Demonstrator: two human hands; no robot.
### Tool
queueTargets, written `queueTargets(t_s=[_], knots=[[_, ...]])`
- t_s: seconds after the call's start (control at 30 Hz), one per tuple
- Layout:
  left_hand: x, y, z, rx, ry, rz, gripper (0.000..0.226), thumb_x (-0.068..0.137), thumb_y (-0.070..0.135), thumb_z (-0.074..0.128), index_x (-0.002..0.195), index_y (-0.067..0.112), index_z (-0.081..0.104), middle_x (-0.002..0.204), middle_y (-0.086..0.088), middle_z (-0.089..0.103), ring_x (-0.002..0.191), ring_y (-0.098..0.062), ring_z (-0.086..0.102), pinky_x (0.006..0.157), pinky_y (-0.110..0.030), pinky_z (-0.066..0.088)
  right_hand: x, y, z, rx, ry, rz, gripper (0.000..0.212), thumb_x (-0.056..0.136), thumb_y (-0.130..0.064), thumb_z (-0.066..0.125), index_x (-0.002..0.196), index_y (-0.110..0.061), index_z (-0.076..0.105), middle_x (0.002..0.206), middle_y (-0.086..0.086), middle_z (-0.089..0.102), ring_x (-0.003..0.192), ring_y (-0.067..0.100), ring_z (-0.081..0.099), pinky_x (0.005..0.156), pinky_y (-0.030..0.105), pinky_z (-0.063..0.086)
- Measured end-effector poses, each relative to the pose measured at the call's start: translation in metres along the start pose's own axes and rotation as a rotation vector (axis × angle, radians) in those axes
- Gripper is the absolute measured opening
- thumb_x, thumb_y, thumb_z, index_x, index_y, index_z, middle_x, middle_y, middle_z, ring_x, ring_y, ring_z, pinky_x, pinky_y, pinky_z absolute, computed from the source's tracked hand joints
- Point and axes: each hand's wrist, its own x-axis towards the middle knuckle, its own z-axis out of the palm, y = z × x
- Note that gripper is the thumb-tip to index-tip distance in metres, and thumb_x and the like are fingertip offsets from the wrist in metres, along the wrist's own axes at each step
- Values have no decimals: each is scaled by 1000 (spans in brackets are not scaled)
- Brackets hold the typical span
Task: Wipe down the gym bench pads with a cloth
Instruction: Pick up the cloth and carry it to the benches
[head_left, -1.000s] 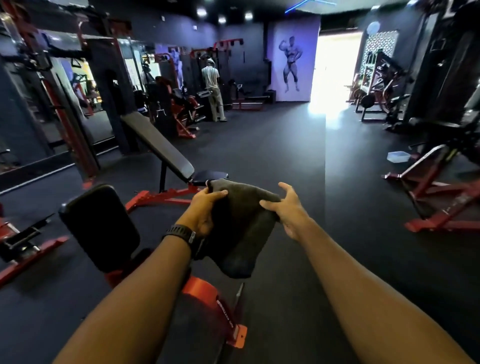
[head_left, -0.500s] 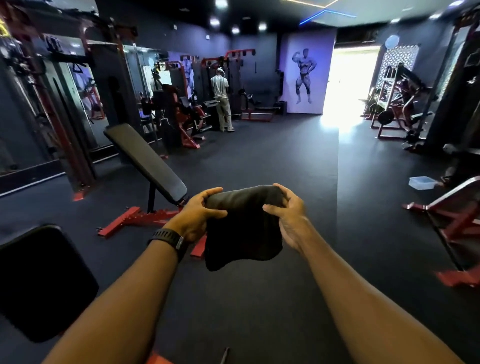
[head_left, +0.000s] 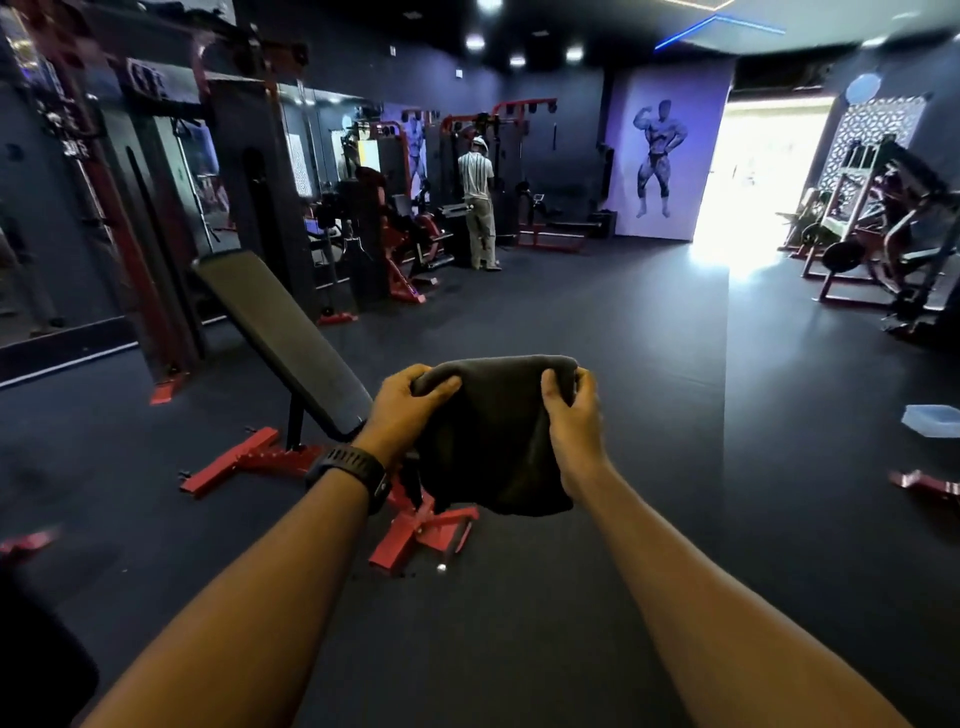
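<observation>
We have the dark cloth (head_left: 493, 441) up in the air in front of us, folded over at the top and hanging slack below, clear of the floor (head_left: 623, 597) and touching no pad. Our left hand (head_left: 402, 410) pinches its upper left corner and our right hand (head_left: 576, 421) its upper right, the fingers (head_left: 551, 387) of both curled into the fabric and holding nothing else; a black watch (head_left: 353, 473) sits on the left wrist. Just past the left hand, farther off and to the left, stands the incline bench pad (head_left: 280, 332), sloping up toward the far left on its red frame (head_left: 239, 461), whose near foot shows under the cloth. A second dark pad (head_left: 36, 670) (only its edge is visible) fills the near left corner. We judge the wiping of this bench not yet begun: the cloth is being readied for it. What could go wrong: the loose lower half may drag on the rubber floor as we bend, and carry grit onto the pad; a cloth bunched too thick would skid over the slope and miss the edges; and the frame's feet jut out where we must step, so a toe could catch. Far off a person (head_left: 475, 208) stands with their back to us, well apart, and a pale tub (head_left: 932, 421) lies on the floor to the right.
</observation>
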Motion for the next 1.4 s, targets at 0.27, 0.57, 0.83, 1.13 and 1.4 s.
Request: queueTargets(t_s=[0.27,0.57,0.83,1.13,1.4], knots=[[169,-30,44,122,74,-80,13,84,34,74,82,25,65,84,4,68,85,-14,65,73,-27,52,159,39,36,-240,112,-144,53,73,-11,84,117,-19,55,110,-4,61,100,16,60,84,32,52],[321,-69,125,-145,97,-323,41,74,47,69,88,9,70,84,-9,73,84,-28,69,76,-42,59,306,122,80,-499,37,-499,48,82,-39,65,126,-20,60,125,-2,55,109,17,49,99,39,41],[464,-109,184,-238,112,-408,36,87,25,72,107,-5,67,107,-22,70,102,-37,68,83,-45,58,484,198,73,-690,-511,-516,99,78,-47,71,158,-38,14,166,-11,3,153,19,4,108,45,41],[589,-168,218,-265,399,-509,14,94,19,58,97,12,70,97,-6,69,89,-19,64,67,-28,52,619,265,124,-717,-507,-514,94,77,-51,72,151,-42,15,167,4,-2,151,36,11,98,56,46],[726,-246,190,-159,668,-554,29,70,45,60,83,20,65,92,-3,68,91,-24,65,82,-46,57,743,307,224,-681,-646,-518,89,82,-18,71,151,-34,17,165,3,15,120,31,54,83,47,54]])
